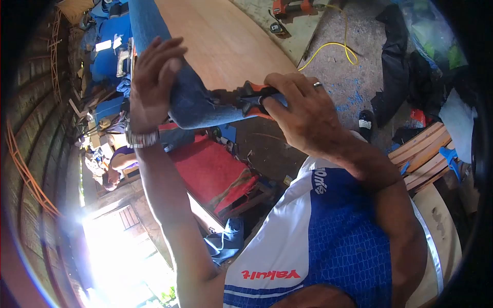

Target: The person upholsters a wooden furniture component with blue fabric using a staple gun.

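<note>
Blue denim point(192, 97) is stretched over a corner and edge beside a broad, light-brown wooden panel point(221, 43). My right hand point(305, 113), with a ring on one finger, is closed round orange-and-black pliers point(251, 97). The jaws point left and lie against the denim, near a frayed spot; what is between them is too small to tell. My left hand point(156, 77), with a metal watch at the wrist, is raised at the denim's left side, its fingers apart and holding nothing.
A red tool point(294, 7) and a tape measure point(277, 28) lie at the top, by a yellow hose point(346, 38). Red cloth point(213, 169) covers something below the denim. Another person point(120, 164) is at the left. Curved wooden pieces point(423, 151) stand at the right.
</note>
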`<state>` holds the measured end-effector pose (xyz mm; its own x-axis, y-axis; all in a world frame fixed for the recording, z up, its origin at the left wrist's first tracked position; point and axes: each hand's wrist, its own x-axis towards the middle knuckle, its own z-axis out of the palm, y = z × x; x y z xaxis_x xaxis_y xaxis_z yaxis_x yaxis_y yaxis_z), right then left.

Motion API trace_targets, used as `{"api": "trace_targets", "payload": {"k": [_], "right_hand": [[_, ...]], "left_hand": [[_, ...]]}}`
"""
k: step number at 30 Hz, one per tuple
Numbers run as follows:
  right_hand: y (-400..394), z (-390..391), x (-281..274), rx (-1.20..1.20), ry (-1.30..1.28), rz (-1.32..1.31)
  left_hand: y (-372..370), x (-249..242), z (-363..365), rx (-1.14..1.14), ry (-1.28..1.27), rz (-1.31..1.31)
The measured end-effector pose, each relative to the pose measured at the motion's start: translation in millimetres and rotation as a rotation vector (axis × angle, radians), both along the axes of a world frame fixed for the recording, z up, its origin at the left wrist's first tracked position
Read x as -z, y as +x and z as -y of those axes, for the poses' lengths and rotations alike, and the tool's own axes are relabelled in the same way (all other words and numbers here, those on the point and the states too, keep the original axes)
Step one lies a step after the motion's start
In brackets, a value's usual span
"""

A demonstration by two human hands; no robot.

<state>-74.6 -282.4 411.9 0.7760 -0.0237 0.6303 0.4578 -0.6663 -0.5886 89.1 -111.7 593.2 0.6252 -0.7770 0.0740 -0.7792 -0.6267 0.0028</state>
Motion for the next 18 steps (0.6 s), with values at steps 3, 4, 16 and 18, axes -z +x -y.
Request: {"api": "trace_targets", "payload": {"k": [3,4,16,18], "right_hand": [[3.9,0.2,4.4,-0.017,-0.024,0.031],[5.7,-0.7,8.0,-0.015,-0.016,0.043],[40.4,-13.7,52.0,-0.152,0.217,-0.072],[48.9,-17.7,57.5,-0.201,0.235,-0.016]], "left_hand": [[-23.0,0.2,8.1,-0.051,0.057,-0.199],[-23.9,3.8,7.5,-0.054,0.043,-0.193],[-22.7,21.1,-1.0,0.184,-0.239,-0.071],[-19.6,24.6,-4.7,0.184,-0.245,-0.011]]}}
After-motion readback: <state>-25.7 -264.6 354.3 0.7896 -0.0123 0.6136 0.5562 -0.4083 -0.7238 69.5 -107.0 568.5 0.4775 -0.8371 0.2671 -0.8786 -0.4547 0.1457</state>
